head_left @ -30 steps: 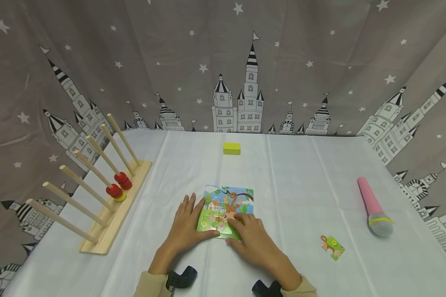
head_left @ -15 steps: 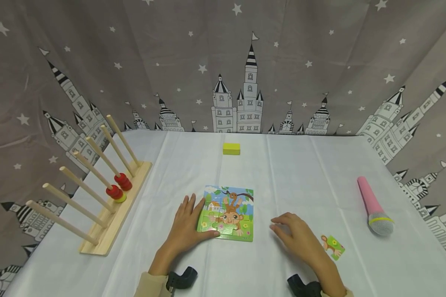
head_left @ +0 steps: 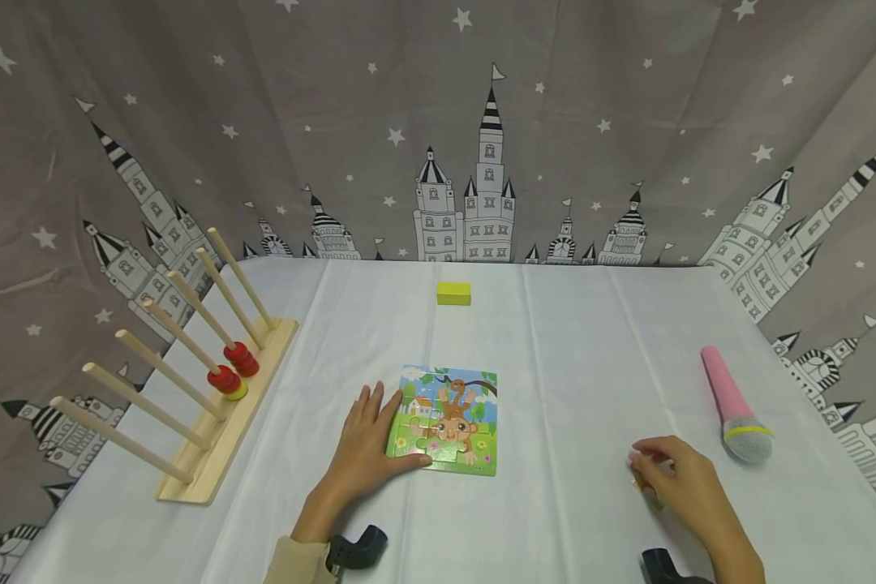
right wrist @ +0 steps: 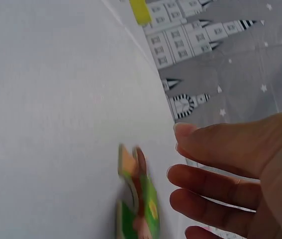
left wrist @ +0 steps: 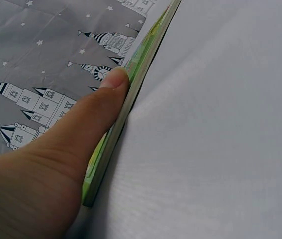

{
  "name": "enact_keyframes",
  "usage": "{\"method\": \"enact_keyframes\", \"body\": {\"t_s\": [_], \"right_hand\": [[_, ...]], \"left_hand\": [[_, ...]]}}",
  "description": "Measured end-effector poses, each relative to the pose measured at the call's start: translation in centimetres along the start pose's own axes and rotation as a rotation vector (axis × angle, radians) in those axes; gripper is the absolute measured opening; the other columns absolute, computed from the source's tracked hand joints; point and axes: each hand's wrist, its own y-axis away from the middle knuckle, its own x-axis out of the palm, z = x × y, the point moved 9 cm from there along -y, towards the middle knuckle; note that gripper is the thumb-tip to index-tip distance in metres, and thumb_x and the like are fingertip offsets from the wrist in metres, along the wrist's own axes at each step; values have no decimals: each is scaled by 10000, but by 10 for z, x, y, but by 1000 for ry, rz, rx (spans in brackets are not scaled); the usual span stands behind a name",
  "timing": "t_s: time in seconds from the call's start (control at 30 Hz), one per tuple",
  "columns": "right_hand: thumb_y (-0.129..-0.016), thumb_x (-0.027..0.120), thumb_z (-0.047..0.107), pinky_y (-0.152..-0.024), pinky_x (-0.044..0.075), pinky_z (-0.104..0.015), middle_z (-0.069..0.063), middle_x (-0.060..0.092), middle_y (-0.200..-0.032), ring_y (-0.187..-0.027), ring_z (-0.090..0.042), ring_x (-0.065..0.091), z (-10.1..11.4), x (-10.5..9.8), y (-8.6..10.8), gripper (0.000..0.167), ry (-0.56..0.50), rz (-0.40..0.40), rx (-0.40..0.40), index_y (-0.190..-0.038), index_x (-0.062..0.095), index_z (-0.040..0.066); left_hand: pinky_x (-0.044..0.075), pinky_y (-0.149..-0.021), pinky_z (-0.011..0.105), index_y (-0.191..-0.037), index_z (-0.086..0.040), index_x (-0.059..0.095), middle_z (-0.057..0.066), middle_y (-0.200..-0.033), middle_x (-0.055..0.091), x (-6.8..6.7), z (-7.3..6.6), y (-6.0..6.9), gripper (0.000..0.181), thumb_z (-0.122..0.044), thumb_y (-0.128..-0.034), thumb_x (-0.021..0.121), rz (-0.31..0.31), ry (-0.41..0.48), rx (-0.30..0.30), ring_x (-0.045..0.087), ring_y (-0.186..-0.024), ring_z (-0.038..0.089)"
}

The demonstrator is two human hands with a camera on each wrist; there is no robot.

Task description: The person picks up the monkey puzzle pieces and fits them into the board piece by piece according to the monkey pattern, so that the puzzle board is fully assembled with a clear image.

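A square jigsaw puzzle [head_left: 448,414] with a monkey picture lies flat on the white cloth. My left hand [head_left: 368,442] rests along its left side with fingers stretched, and in the left wrist view the thumb [left wrist: 98,102] touches the puzzle's near edge. Off to the right, my right hand [head_left: 682,478] hovers over a loose puzzle piece [right wrist: 148,204], hiding most of it in the head view. Thumb and fingertips are bent and apart from the piece in the right wrist view.
At the left stands a wooden peg rack [head_left: 244,410] with tall pegs and red and yellow rings. A yellow block [head_left: 454,294] sits near the back edge. A pink toy microphone [head_left: 733,405] lies at the right. Behind hangs a grey castle-print curtain [head_left: 336,97].
My right hand has left the puzzle and moved right, to above the loose piece. The left hand has stayed beside the puzzle.
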Motion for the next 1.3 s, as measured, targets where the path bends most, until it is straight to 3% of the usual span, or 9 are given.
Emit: {"method": "enact_keyframes", "body": {"t_s": [0.2, 0.5, 0.73, 0.9, 1.03, 1.3], "right_hand": [[-823, 655, 253, -630, 462, -216, -4, 659, -848, -709, 102, 475, -18, -10, 4, 219, 2, -35, 17, -944, 676, 72], [-788, 693, 214, -605, 465, -193, -20, 664, -839, -681, 121, 462, -27, -9, 6, 224, -5, -47, 26, -936, 681, 46], [-812, 661, 254, -699, 471, -329, -80, 621, -967, -849, -192, 568, -25, 2, 7, 271, 35, 101, 24, -985, 676, 46], [-760, 710, 298, -756, 460, -479, -154, 576, -1013, -914, -295, 550, -21, 7, 10, 418, 45, 170, -23, -1051, 646, 4], [-722, 735, 302, -790, 443, -533, -208, 535, -1083, -979, -363, 516, -19, 12, 15, 547, 64, 228, -25, -1135, 593, -27], [-718, 730, 205, -810, 439, -544, -215, 527, -1104, -1005, -377, 505, -14, 13, 21, 538, 92, 222, -55, -1164, 568, -48]], "left_hand": [[77, -1131, 530, -1437, -127, 261, 164, -1524, 108, 1, 0, -1, 1054, -661, -624, 665, 9, -4, -4, 23, -1413, 347], [83, -1125, 544, -1431, -119, 277, 182, -1519, 115, 1, 1, -1, 1042, -660, -628, 662, 10, -5, -2, 29, -1409, 359], [81, -1129, 536, -1431, -118, 278, 185, -1516, 128, 0, 0, -1, 1038, -655, -631, 664, -1, -10, 8, 37, -1409, 359], [84, -1128, 539, -1431, -116, 276, 184, -1518, 119, 0, -1, -1, 1037, -655, -633, 662, 6, -14, 5, 32, -1409, 359], [85, -1127, 539, -1429, -114, 282, 187, -1516, 124, -1, -1, -1, 1031, -641, -634, 671, 6, -12, 2, 38, -1408, 363], [88, -1123, 549, -1431, -121, 278, 178, -1519, 119, -1, 0, 0, 1029, -636, -634, 676, 17, -8, -14, 33, -1409, 358]]}}
